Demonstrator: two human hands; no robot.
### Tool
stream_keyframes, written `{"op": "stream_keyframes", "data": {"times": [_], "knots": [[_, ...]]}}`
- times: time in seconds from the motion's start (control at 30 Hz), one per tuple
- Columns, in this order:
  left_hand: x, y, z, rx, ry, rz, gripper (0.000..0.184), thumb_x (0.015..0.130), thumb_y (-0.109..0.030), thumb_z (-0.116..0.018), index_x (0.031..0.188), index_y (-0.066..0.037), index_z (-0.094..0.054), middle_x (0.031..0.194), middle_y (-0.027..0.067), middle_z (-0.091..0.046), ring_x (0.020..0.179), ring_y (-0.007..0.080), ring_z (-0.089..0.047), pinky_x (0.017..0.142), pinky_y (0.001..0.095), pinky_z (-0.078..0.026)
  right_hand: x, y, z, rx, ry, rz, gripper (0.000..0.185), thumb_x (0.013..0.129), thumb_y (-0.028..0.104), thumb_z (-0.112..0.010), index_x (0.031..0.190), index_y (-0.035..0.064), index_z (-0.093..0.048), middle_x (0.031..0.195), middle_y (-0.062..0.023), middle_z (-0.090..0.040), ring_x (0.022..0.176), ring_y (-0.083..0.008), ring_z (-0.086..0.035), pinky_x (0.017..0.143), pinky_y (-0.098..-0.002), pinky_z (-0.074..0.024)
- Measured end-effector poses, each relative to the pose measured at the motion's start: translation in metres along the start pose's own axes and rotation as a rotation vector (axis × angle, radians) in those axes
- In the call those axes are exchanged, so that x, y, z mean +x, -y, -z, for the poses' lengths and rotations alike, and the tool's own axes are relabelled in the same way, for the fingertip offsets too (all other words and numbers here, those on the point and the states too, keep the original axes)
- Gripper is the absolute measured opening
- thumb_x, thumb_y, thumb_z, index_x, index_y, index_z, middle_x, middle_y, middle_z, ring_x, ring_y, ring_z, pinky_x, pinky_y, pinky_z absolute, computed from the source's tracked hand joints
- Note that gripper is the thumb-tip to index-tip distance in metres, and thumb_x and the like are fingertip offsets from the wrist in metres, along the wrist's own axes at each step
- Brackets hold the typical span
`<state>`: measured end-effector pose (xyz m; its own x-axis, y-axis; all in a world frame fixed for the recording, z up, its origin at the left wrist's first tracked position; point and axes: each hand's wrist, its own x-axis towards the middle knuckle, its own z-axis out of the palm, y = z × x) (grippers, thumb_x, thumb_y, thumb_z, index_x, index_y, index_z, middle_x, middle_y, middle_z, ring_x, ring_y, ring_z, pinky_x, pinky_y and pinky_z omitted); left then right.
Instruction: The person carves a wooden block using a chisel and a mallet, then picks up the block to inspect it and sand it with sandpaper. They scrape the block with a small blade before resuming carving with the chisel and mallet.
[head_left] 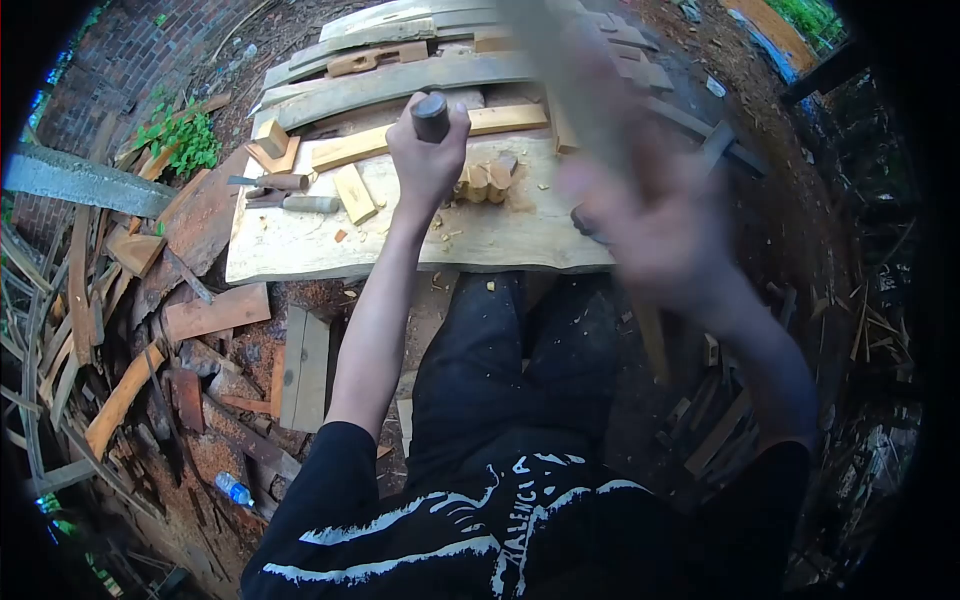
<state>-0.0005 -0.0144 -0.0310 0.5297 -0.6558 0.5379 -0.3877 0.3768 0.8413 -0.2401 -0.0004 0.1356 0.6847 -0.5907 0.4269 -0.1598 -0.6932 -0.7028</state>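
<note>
My left hand (425, 165) is closed around an upright tool that looks like a chisel (431, 117); its dark round butt shows above the fist and its blade is hidden. Just right of that fist, a small carved block (486, 182) with rounded lobes rests on the thick wooden work slab (300, 250). My right hand (665, 215) is raised at the right and smeared by motion. It appears wrapped around a long pale wooden club (565, 75), also blurred, that reaches to the top edge of the view.
Chisels (280, 183) and a handled tool (312, 204) lie at the slab's left, near wood offcuts (354, 193). Boards (400, 86) lie across the back. Scrap wood (125, 385) and a plastic bottle (234, 489) litter the ground at left.
</note>
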Motion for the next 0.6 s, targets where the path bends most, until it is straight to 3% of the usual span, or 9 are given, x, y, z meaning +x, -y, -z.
{"op": "stream_keyframes", "data": {"times": [0.03,0.1,0.17,0.2,0.3,0.4,0.43,0.5,0.6], "knots": [[-0.002,0.001,0.002,0.002,0.001,-0.005,0.022,0.093,-0.012,-0.072,0.08,-0.001,-0.058,0.064,0.005,-0.059,0.058,0.0113,-0.054,0.057,0.0293,-0.047,-0.002,-0.009,-0.009,-0.071,0.346,-0.215,0.074,0.094,0.023,-0.068,0.162,0.023,-0.038,0.088,-0.0221,-0.073,0.073,-0.0296,-0.075,0.075,-0.0419,-0.0597],[-0.008,0.0,-0.001,0.103,-0.062,-0.314,0.019,0.092,-0.012,-0.073,0.084,-0.001,-0.061,0.066,0.006,-0.061,0.06,0.0123,-0.058,0.06,0.0301,-0.049,-0.007,-0.013,-0.005,-0.249,0.489,-0.272,0.077,0.093,0.022,-0.068,0.163,0.0278,-0.035,0.091,-0.0247,-0.073,0.077,-0.0324,-0.075,0.08,-0.0432,-0.0597],[-0.011,0.0,-0.013,-0.099,-0.122,-0.168,0.018,0.092,-0.013,-0.074,0.087,0.0,-0.063,0.069,0.0074,-0.064,0.063,0.0125,-0.06,0.064,0.0305,-0.051,-0.005,-0.015,0.004,-0.066,0.268,-0.18,0.078,0.093,0.02,-0.068,0.163,0.0327,-0.034,0.097,-0.0267,-0.073,0.082,-0.0329,-0.076,0.084,-0.0428,-0.0598],[-0.015,0.004,-0.008,-0.015,-0.059,-0.074,0.018,0.092,-0.013,-0.074,0.086,0.0,-0.062,0.07,0.0062,-0.064,0.064,0.0125,-0.06,0.064,0.0305,-0.05,0.003,-0.001,0.014,-0.051,0.188,-0.139,0.08,0.093,0.011,-0.066,0.165,0.0214,-0.032,0.134,-0.0208,-0.068,0.101,-0.0252,-0.072,0.092,-0.0377,-0.0562],[-0.01,0.013,-0.007,0.058,0.022,-0.042,0.018,0.093,-0.011,-0.073,0.082,-0.003,-0.061,0.068,-0.0002,-0.062,0.062,0.0111,-0.057,0.06,0.029,-0.047,0.013,0.0,0.018,-0.096,-0.185,0.136,0.081,0.093,0.009,-0.065,0.165,0.0163,-0.031,0.154,-0.0191,-0.052,0.125,-0.0266,-0.064,0.103,-0.0377,-0.052],[-0.012,-0.003,0.007,-0.306,0.069,0.156,0.024,0.095,-0.007,-0.069,0.075,-0.009,-0.055,0.064,-0.0024,-0.057,0.054,0.0045,-0.053,0.051,0.0236,-0.043,0.036,0.045,-0.027,-0.57,-0.62,0.012,0.055,0.096,0.018,-0.069,0.145,-0.0025,-0.054,0.119,-0.0222,-0.068,0.094,-0.0201,-0.071,0.083,-0.0332,-0.0571],[-0.008,-0.009,0.013,-0.306,0.008,0.071,0.025,0.096,-0.003,-0.066,0.076,-0.008,-0.053,0.061,-0.0003,-0.056,0.048,0.0054,-0.052,0.045,0.0237,-0.042,0.021,0.03,-0.016,-0.563,-0.619,0.003,0.055,0.096,0.018,-0.069,0.145,-0.0025,-0.054,0.119,-0.0222,-0.068,0.094,-0.0201,-0.071,0.083,-0.0332,-0.0571],[-0.008,-0.033,0.027,-0.425,-0.032,0.067,0.025,0.097,0.0,-0.063,0.077,-0.006,-0.05,0.056,0.0015,-0.054,0.042,0.0072,-0.048,0.039,0.0248,-0.04,-0.022,-0.019,0.011,-0.084,-0.145,0.026,0.081,0.093,0.01,-0.065,0.165,0.0142,-0.029,0.163,-0.0183,-0.041,0.135,-0.0286,-0.056,0.111,-0.0375,-0.0469],[-0.003,-0.045,0.038,-0.423,-0.064,0.003,0.025,0.097,0.002,-0.061,0.078,-0.005,-0.046,0.054,0.0051,-0.051,0.039,0.0083,-0.045,0.036,0.0247,-0.038,-0.046,-0.039,-0.013,-0.016,-0.135,-0.082,0.08,0.092,0.01,-0.068,0.164,0.0149,-0.033,0.152,-0.0223,-0.053,0.131,-0.0316,-0.061,0.11,-0.0395,-0.0478]]}}
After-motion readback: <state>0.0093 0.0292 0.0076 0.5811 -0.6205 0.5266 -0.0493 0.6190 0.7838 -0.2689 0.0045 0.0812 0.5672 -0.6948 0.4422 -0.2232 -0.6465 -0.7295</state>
